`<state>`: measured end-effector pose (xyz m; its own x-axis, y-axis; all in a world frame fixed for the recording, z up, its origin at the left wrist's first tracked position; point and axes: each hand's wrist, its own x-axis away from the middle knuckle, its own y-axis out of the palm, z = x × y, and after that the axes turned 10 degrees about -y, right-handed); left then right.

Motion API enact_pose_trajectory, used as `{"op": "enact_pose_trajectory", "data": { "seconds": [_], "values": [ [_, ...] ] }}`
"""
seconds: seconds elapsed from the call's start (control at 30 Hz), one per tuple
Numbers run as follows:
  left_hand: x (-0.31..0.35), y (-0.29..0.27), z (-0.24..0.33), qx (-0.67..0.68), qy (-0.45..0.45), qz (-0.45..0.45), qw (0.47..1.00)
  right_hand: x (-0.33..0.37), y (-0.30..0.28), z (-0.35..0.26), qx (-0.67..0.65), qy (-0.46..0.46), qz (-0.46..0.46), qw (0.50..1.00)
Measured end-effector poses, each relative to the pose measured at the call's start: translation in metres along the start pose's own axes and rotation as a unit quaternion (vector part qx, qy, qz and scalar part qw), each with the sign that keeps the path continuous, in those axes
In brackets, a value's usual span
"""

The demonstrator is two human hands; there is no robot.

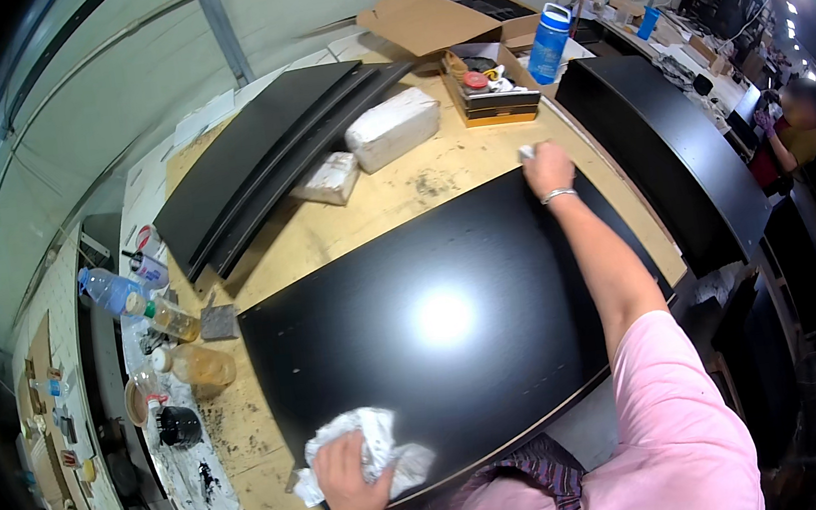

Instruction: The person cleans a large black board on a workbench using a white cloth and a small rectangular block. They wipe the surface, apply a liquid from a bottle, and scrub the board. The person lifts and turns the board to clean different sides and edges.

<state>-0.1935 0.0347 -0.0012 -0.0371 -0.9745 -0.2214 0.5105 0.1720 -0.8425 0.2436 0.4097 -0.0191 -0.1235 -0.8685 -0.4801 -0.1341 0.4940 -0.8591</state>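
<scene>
A large black panel (406, 326) lies flat on the worktable, with a bright light reflected in its glossy surface. My left hand (349, 478) is closed over a crumpled white cloth (373, 435) and presses it on the panel's near left corner. At the far right corner, my right hand (549, 170) is closed with a small white wad (526, 153) showing at its fingertips. What the wad is made of cannot be made out. A bracelet circles the right wrist.
Black boards (260, 151) lean on white wrapped blocks (396, 127) at the back. Left stand bottles (194, 365) and a black paint cup (178, 426). A box of small items (490, 94) and a blue bottle (550, 42) are behind. Another person (797, 135) works far right.
</scene>
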Motion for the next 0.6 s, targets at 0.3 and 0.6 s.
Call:
{"op": "enact_pose_trajectory", "data": {
  "seconds": [0.3,0.6],
  "values": [
    [-0.056,0.063,0.066,-0.082,-0.005,0.028,0.996,0.028,-0.008,-0.029,-0.25,-0.153,-0.135,0.946],
    [-0.047,0.072,0.074,-0.135,-0.044,0.047,0.989,-0.054,-0.005,0.154,-0.198,-0.084,-0.002,0.977]
  ]
}}
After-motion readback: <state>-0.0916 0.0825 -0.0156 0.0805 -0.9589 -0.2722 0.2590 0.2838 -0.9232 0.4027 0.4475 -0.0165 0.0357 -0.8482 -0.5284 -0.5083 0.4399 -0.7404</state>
